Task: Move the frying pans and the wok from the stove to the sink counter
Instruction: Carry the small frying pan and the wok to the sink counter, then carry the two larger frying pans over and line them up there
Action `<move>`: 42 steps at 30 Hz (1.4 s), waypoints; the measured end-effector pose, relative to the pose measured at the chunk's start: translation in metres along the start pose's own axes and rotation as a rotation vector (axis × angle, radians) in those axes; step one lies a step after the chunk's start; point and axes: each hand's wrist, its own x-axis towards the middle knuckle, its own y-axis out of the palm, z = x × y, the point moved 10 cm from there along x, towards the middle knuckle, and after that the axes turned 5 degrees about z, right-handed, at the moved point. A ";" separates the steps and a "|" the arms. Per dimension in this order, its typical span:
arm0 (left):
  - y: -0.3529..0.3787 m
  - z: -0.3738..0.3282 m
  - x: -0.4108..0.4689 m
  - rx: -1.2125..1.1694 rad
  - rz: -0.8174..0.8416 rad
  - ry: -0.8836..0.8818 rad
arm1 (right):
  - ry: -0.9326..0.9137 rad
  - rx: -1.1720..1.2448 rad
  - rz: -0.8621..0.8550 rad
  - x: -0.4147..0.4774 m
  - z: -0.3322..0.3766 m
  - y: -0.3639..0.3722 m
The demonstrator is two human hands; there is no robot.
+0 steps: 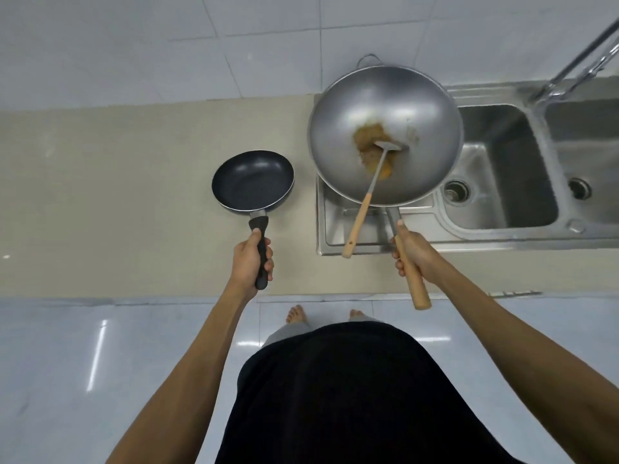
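My left hand [249,259] grips the black handle of a small dark frying pan [251,179], which is over the beige counter [134,195] left of the sink unit. My right hand [413,252] holds the wooden handle of a large grey metal wok [418,105]. The wok is over the steel drainboard [330,226] and partly over the left basin. Brown food residue lies in its bottom, and a metal spatula with a wooden handle [360,222] rests inside, sticking out over the near rim. I cannot tell whether either pan touches the surface.
A steel double sink [502,195] lies to the right, with a tap [576,61] at the back right. A white tiled wall runs behind the counter. My bare feet stand on a glossy white floor [100,363] below the counter's front edge.
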 end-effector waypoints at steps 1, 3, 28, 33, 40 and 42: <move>-0.002 -0.007 0.011 0.018 0.018 -0.001 | -0.008 -0.015 -0.035 -0.001 0.002 0.003; -0.008 -0.018 0.031 0.050 0.044 0.002 | -0.043 -0.073 -0.126 -0.003 0.008 0.006; -0.027 -0.038 0.115 0.321 0.158 -0.114 | -0.086 -0.469 -0.295 0.007 0.027 0.028; -0.026 -0.037 0.115 0.373 0.169 -0.114 | -0.085 -0.610 -0.358 0.003 0.031 0.030; -0.025 -0.040 0.111 0.491 0.135 -0.085 | -0.125 -0.629 -0.409 -0.006 0.034 0.033; -0.027 -0.050 0.110 0.645 0.083 -0.017 | -0.133 -0.628 -0.398 -0.008 0.032 0.033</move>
